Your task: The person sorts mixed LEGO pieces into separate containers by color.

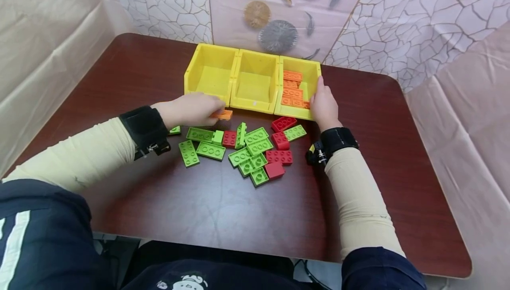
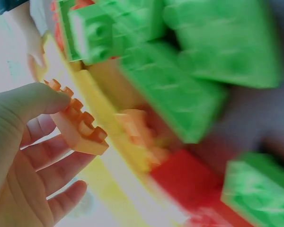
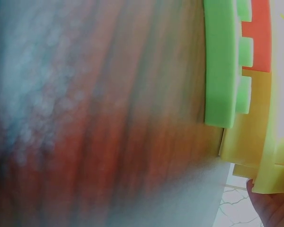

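Note:
My left hand (image 1: 194,109) reaches in front of the yellow bins' front edge, close over the loose bricks. Between its thumb and fingers it pinches an orange toy brick (image 2: 80,125), whose studs show in the left wrist view. At the far right bin, my right hand (image 1: 324,105) grips the outer side wall. That yellow bin (image 1: 308,71) holds several orange bricks (image 1: 292,91). The middle yellow bin (image 1: 255,87) and the left yellow bin (image 1: 213,71) have bare floors. The right wrist view shows mostly blurred tabletop, with a green brick (image 3: 221,66) in front of the bin.
Several green bricks (image 1: 256,141) lie clustered on the brown table (image 1: 191,210) in front of the bins. Red bricks (image 1: 279,156) lie beside them on the right. More green bricks (image 1: 211,151) are nearer the left arm. A patterned cloth (image 1: 279,6) hangs behind the table.

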Action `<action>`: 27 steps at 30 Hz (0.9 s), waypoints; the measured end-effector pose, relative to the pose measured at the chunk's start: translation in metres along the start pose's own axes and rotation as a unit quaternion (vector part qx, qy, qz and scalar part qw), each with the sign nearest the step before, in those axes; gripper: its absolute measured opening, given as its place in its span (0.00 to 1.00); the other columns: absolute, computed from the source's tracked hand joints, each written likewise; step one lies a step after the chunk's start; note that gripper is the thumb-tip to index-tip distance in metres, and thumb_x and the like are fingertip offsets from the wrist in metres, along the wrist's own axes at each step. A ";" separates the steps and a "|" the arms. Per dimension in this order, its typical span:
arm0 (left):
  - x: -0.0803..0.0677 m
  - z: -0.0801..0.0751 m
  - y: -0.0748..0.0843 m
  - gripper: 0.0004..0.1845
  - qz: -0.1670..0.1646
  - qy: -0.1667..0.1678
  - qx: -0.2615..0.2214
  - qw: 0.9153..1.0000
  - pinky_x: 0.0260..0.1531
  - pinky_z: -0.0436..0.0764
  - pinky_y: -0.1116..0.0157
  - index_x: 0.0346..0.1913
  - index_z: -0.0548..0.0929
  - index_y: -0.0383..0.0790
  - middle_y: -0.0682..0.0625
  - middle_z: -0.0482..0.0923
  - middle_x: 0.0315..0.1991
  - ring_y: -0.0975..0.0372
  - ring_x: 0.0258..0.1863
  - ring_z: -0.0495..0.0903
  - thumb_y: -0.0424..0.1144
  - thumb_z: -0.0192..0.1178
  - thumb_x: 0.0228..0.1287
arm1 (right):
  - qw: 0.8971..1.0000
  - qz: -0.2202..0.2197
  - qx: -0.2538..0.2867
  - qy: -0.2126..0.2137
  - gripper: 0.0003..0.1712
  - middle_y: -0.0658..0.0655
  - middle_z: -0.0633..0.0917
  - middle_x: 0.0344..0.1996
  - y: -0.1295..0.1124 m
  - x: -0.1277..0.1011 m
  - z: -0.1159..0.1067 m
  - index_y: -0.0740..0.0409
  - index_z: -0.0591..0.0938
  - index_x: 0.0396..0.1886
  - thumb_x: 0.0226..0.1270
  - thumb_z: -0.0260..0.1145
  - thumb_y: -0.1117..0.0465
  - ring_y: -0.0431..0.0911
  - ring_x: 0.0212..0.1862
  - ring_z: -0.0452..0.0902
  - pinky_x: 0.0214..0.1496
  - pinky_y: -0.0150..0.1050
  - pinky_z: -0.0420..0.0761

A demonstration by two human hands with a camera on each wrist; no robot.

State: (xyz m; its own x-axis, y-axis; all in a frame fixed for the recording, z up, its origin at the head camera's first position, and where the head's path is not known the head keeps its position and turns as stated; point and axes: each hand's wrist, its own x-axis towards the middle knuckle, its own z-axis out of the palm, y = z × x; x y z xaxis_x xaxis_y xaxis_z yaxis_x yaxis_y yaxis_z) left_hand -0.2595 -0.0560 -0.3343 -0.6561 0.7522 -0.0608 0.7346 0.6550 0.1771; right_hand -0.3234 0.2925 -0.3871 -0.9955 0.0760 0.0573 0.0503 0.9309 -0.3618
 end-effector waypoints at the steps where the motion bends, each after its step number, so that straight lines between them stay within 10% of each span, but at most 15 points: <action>1: 0.006 -0.003 0.003 0.07 0.008 0.009 0.010 1.000 0.27 0.67 0.61 0.28 0.71 0.41 0.50 0.66 0.23 0.56 0.23 0.67 0.35 0.60 0.57 | 1.000 0.001 0.001 -0.001 0.35 0.68 0.68 0.59 0.001 0.000 -0.001 0.55 0.42 0.74 0.73 0.43 0.62 0.59 0.53 0.70 0.54 0.53 0.70; 13: 0.100 -0.025 0.060 0.04 0.101 0.044 0.059 0.992 0.37 0.70 0.56 0.34 0.73 0.39 0.49 0.72 0.29 0.56 0.32 0.72 0.37 0.54 0.62 | 1.000 0.012 0.005 -0.007 0.35 0.66 0.68 0.59 0.002 -0.001 0.001 0.53 0.42 0.75 0.73 0.44 0.61 0.57 0.54 0.70 0.54 0.51 0.70; 27: 0.182 -0.021 0.071 0.06 0.045 0.067 0.082 0.993 0.41 0.74 0.54 0.39 0.77 0.39 0.47 0.76 0.36 0.54 0.39 0.77 0.38 0.54 0.63 | 1.000 0.005 0.013 -0.007 0.35 0.65 0.70 0.56 0.003 -0.002 -0.004 0.51 0.41 0.75 0.74 0.44 0.61 0.55 0.46 0.71 0.50 0.49 0.73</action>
State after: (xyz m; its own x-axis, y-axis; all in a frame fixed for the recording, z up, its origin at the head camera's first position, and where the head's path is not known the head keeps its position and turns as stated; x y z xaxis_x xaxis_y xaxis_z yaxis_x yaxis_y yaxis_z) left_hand -0.3304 0.1256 -0.3118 -0.5954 0.7993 0.0820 0.8025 0.5965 0.0124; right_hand -0.3213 0.2962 -0.3844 -0.9959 0.0808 0.0411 0.0588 0.9209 -0.3854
